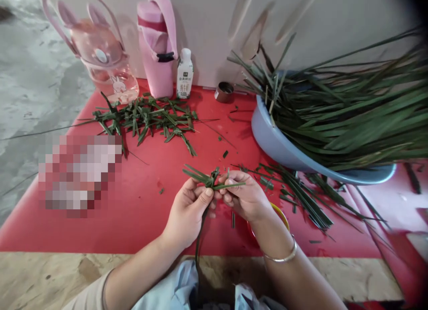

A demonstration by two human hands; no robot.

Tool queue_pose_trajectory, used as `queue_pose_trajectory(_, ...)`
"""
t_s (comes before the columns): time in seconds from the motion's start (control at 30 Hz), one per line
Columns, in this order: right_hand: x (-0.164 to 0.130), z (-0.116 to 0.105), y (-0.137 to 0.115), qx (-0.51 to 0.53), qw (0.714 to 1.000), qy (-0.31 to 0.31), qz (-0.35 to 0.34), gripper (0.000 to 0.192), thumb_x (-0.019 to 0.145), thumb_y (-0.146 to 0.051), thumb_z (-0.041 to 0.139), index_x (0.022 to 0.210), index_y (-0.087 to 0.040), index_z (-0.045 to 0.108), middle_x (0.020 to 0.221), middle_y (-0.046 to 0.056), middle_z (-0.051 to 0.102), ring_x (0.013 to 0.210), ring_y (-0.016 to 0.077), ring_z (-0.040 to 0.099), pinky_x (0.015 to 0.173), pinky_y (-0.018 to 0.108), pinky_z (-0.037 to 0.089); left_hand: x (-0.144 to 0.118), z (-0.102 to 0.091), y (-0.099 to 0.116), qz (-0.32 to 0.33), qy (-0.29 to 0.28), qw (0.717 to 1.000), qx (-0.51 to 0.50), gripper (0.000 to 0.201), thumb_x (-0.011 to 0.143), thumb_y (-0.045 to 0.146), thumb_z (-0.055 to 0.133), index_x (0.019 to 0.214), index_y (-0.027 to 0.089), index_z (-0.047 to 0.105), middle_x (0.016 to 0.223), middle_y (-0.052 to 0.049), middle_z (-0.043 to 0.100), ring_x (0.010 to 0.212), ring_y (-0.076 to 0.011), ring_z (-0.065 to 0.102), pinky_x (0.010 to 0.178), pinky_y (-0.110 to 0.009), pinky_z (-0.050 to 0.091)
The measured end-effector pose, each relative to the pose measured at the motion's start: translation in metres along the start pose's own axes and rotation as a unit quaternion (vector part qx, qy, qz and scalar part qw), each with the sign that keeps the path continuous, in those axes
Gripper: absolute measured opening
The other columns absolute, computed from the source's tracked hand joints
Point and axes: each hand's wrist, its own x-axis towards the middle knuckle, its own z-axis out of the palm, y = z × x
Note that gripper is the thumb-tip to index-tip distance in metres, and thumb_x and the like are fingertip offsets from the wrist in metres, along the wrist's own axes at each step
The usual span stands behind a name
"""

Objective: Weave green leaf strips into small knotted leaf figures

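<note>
Both my hands meet over the red table cover (140, 198), working a small woven piece of green grass leaf (210, 180). My left hand (187, 212) pinches it between thumb and fingers, and a long leaf strand (199, 238) hangs from it down toward my lap. My right hand (245, 196), with a silver bangle (284, 256) on the wrist, grips the piece's right side, where a leaf tip sticks out. Under my right wrist a yellow-rimmed object (280, 214) is mostly hidden.
A blue basin (277, 145) full of long green leaves stands at the right, with loose strips (301, 194) beside it. A pile of finished leaf pieces (147, 118) lies at the back left. Behind are a pink bunny bottle (107, 60), a pink flask (157, 47), a small white bottle (185, 74) and a tape roll (224, 91).
</note>
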Motion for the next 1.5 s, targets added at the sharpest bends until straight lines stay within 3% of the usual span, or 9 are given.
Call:
queue_pose_trajectory(0.1,0.002,0.001,0.001,0.011,1.000,-0.020,0.020,0.021,0.061,-0.036,0.076,0.065,-0.017,0.067,0.052,-0.001,0.060,0.039,0.0048,0.046,0.033,0.014,0.031,0.001,-0.001,0.001,-0.012,0.009,1.000,0.000,0.021,0.078,0.026,0.061,0.093,0.018,0.048,0.069,0.001,0.061,0.052,-0.0070,0.052,0.047,-0.017,0.043)
queue_pose_trajectory(0.23,0.001,0.000,-0.001,-0.058,0.995,-0.075,0.003,0.016,0.070,-0.032,0.071,0.069,-0.016,0.069,0.059,0.000,0.061,0.049,0.0056,0.050,0.043,0.016,0.037,0.004,-0.002,-0.001,-0.041,0.036,0.997,-0.048,0.026,0.077,0.026,0.062,0.076,0.020,0.036,0.057,0.007,0.053,0.036,-0.0026,0.034,0.033,-0.012,0.024)
queue_pose_trajectory(0.37,0.002,-0.001,0.002,-0.023,0.998,-0.061,-0.018,0.010,0.062,-0.024,0.077,0.066,-0.019,0.069,0.062,-0.001,0.063,0.056,0.0082,0.055,0.052,0.020,0.042,0.004,-0.001,-0.004,-0.035,0.035,0.996,-0.071,0.032,0.076,0.022,0.063,0.069,0.020,0.031,0.052,0.009,0.048,0.035,-0.0024,0.034,0.033,-0.011,0.024)
queue_pose_trajectory(0.57,0.002,-0.002,0.008,-0.014,1.000,-0.023,-0.016,0.011,0.069,-0.023,0.072,0.064,-0.017,0.064,0.056,-0.003,0.059,0.046,0.0046,0.046,0.042,0.016,0.032,0.003,-0.003,0.002,-0.050,0.034,0.992,-0.107,0.015,0.081,0.018,0.056,0.079,0.019,0.042,0.063,0.004,0.056,0.038,-0.0007,0.033,0.034,-0.009,0.024)
queue_pose_trajectory(0.77,-0.009,0.014,0.003,-0.078,0.991,0.038,-0.100,0.011,0.072,-0.026,0.069,0.068,-0.018,0.063,0.053,-0.004,0.054,0.045,0.0043,0.042,0.042,0.016,0.035,0.002,-0.008,0.006,-0.192,-0.017,0.925,-0.328,0.012,0.078,0.013,0.060,0.075,0.013,0.048,0.067,0.003,0.051,0.039,0.0025,0.029,0.032,-0.006,0.019)
queue_pose_trajectory(0.93,-0.021,0.028,0.000,-0.188,0.969,0.084,-0.139,0.010,0.079,-0.027,0.061,0.073,-0.019,0.062,0.049,-0.006,0.049,0.041,0.0044,0.040,0.038,0.016,0.033,0.003,-0.011,0.006,-0.228,-0.036,0.902,-0.365,0.015,0.076,0.013,0.062,0.070,0.011,0.049,0.061,0.004,0.048,0.037,0.0026,0.024,0.031,-0.007,0.019)
queue_pose_trajectory(1.1,-0.030,0.032,-0.002,-0.300,0.925,0.131,-0.193,0.007,0.082,-0.024,0.057,0.080,-0.019,0.062,0.053,-0.004,0.053,0.045,0.0059,0.046,0.041,0.016,0.038,0.004,-0.009,0.006,-0.208,-0.036,0.921,-0.327,0.016,0.076,0.015,0.062,0.072,0.013,0.047,0.066,0.004,0.051,0.037,0.0024,0.024,0.031,-0.007,0.018)
queue_pose_trajectory(1.3,-0.022,0.029,-0.007,-0.221,0.970,0.077,-0.058,0.017,0.080,-0.031,0.060,0.071,-0.016,0.062,0.046,-0.005,0.047,0.040,0.0043,0.037,0.035,0.015,0.029,0.003,-0.008,0.004,-0.153,-0.028,0.956,-0.249,0.017,0.077,0.017,0.061,0.074,0.016,0.044,0.067,0.005,0.052,0.037,0.0019,0.026,0.033,-0.008,0.019)
queue_pose_trajectory(1.5,-0.018,0.027,-0.009,-0.211,0.974,0.071,-0.036,0.018,0.078,-0.029,0.061,0.067,-0.015,0.062,0.056,0.000,0.059,0.042,0.0041,0.037,0.036,0.017,0.028,0.002,-0.005,0.000,-0.067,-0.016,0.990,-0.120,0.015,0.083,0.023,0.054,0.078,0.020,0.041,0.064,0.005,0.055,0.034,-0.0003,0.031,0.032,-0.010,0.022)
